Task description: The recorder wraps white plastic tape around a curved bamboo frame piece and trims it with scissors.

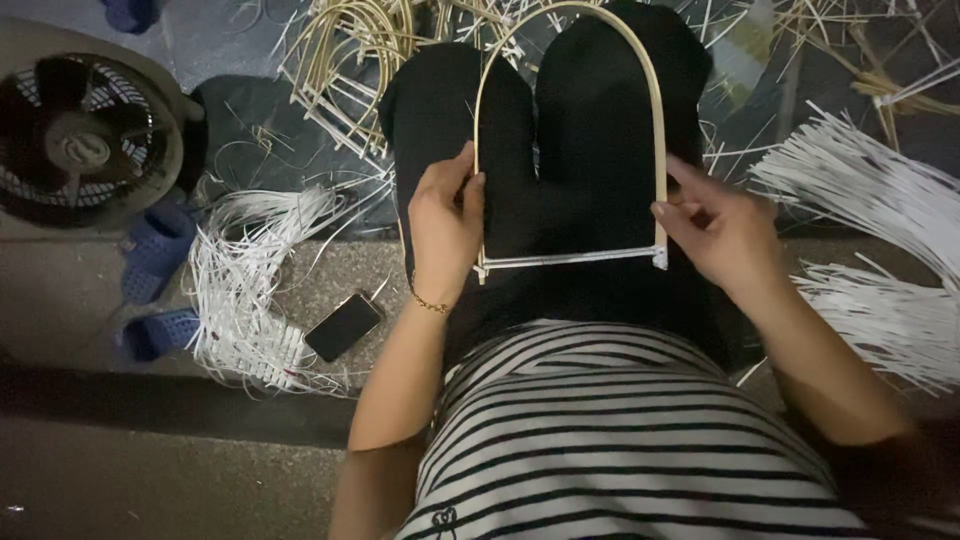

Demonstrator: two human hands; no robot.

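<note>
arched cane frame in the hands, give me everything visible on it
The arched frame is a thin pale strip, cane or bamboo by its look, bent into a tall U-shaped arch and closed at the bottom by a straight white crossbar, bound at both lower corners. It lies roughly flat over the person's black-clad lap, arch pointing away. The left hand pinches its left side near the corner; the right hand touches the right side. It is open inside, nothing woven.

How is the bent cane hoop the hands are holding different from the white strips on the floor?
The hoop is one tan piece bent into an arch, closed by a straight bar at the bottom; the white strips are many loose thin pieces lying in bundles. The hoop rests on the lap between the left hand and right hand; the strips lie on the floor, untouched. Both are long, thin and pale.
</note>
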